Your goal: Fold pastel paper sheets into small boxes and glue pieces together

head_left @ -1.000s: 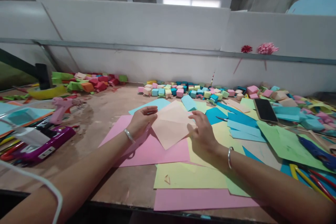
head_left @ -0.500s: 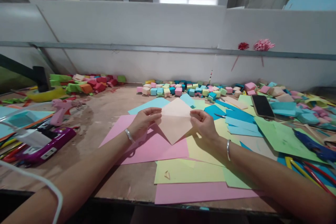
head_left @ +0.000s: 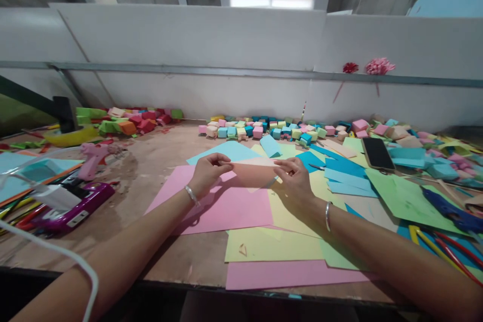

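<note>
A peach sheet of paper [head_left: 253,174] is stretched between my two hands, bent along a crease that runs from one hand to the other. My left hand [head_left: 210,173] pinches its left corner between thumb and fingers. At the opposite corner, my right hand [head_left: 293,175] pinches it the same way. Beneath the held paper lie a large pink sheet [head_left: 226,209] and a yellow sheet [head_left: 292,209]. Just behind my hands are a light blue sheet [head_left: 226,151] and a small folded light blue piece [head_left: 270,146].
Small paper cubes [head_left: 257,132] line the wall. To the left are a pink glue gun [head_left: 90,158], a purple power strip [head_left: 85,209] and a white cable [head_left: 56,251]. On the right lie a phone [head_left: 378,153], green paper [head_left: 407,196] and a dark blue tool [head_left: 449,209].
The peach paper, held up as a flat diamond before, is now bent at its middle crease and looks like a narrow band. Both hands keep their grip at the corners.
</note>
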A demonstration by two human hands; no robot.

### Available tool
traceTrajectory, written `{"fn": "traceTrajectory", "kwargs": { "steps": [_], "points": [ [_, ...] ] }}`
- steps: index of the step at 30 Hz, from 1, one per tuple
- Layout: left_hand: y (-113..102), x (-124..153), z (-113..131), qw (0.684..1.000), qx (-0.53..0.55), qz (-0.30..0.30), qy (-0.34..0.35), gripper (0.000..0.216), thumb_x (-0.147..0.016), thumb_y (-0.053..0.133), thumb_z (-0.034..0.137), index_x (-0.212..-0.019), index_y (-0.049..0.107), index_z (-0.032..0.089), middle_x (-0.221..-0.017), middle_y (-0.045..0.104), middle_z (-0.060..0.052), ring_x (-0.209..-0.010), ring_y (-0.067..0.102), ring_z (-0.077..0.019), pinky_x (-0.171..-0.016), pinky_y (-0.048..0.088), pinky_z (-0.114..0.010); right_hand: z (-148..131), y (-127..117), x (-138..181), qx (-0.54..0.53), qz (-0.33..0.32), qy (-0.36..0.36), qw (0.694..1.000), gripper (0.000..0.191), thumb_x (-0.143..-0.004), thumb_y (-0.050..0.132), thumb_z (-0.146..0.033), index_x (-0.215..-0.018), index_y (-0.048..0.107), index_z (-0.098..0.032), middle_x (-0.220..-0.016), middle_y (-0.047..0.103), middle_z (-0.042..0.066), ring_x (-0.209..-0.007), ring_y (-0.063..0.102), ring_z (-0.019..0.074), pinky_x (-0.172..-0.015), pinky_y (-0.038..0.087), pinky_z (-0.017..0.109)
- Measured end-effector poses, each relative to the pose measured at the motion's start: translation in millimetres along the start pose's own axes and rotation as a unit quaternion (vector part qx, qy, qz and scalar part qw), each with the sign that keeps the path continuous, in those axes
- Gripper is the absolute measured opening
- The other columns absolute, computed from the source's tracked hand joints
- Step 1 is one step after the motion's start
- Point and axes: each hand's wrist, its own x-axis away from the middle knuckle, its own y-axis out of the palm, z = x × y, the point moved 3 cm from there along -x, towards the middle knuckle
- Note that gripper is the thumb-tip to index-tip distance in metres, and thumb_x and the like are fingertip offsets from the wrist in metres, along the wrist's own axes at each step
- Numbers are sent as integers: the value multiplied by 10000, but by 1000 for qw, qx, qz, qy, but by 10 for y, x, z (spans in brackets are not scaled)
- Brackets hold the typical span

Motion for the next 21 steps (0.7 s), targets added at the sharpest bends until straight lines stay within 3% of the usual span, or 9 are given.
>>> {"fn": "traceTrajectory", "kwargs": {
  "steps": [3,6,9,12,15,21],
  "points": [
    [7,14,36,1000,16,-13,10,264,-505,865,201,-636,645,137,-674,627,-2,-582,549,-104,-501,410,-215,-29,-17,-3,-1,2,-15,1000,245,-785,662,-407,-893,759,-209,-1030,591,84,-949,587,225,-789,502,369],
    [13,4,63,998,53,-30,26,262,-519,863,210,-608,626,144,-824,675,-39,-787,628,-159,-663,486,-250,-33,-9,-4,-39,-24,5,999,252,-817,640,-403,-897,754,-192,-973,672,83,-913,619,222,-832,493,395],
    [9,-21,88,994,101,-27,40,272,-541,862,250,-622,617,163,-728,650,-3,-785,615,-136,-740,477,-247,-55,8,8,-66,-33,2,997,239,-808,659,-386,-893,755,-184,-913,725,79,-886,643,224,-850,491,400],
    [13,-32,100,990,135,-24,33,286,-571,852,326,-740,672,181,-685,629,19,-697,589,-114,-698,470,-247,-111,32,47,-84,-31,-24,996,208,-789,679,-369,-871,759,-195,-938,738,76,-919,653,229,-859,496,388],
    [37,-22,89,990,138,-33,11,347,-602,834,397,-812,716,147,-779,679,-48,-692,601,-139,-642,464,-262,-153,58,85,-95,-46,-5,994,201,-776,678,-369,-842,753,-194,-890,743,69,-861,664,222,-795,515,361],
    [87,34,82,994,111,-22,-3,395,-625,810,456,-523,632,118,-1095,667,-131,-821,631,-183,-588,438,-251,-230,70,48,-41,-179,43,982,179,-753,649,-330,-724,695,-160,-698,683,34,-660,602,160,-609,457,268]
  ]
}}
